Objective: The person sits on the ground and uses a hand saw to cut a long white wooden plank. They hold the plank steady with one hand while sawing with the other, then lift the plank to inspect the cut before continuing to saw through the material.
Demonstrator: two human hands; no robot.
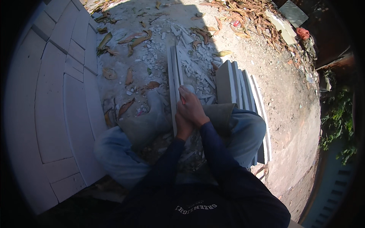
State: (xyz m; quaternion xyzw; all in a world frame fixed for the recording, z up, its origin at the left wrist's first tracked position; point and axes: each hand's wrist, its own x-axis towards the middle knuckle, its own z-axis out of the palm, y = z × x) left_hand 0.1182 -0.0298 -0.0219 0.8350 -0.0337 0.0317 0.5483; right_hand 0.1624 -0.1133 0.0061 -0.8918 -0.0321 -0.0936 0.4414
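Between my boots, thin pale slabs [173, 72] stand on edge, long and narrow, pointing away from me. My right hand [193, 107] is closed at their near part, around a thin red thing [183, 101] whose kind I cannot make out. Just below it, my left hand [183, 122] rests against the slabs, touching the right hand. Most of the left fingers are hidden. My grey-green boots [146, 117] flank the slabs on both sides.
More slabs [237, 85] stand in a row beside my right knee. A wall of pale blocks [62, 102] rises on the left. Broken chips [195, 62] and dry leaves [140, 40] litter the ground ahead. Farther right lie a red crumpled bag [302, 33] and a green plant [338, 125].
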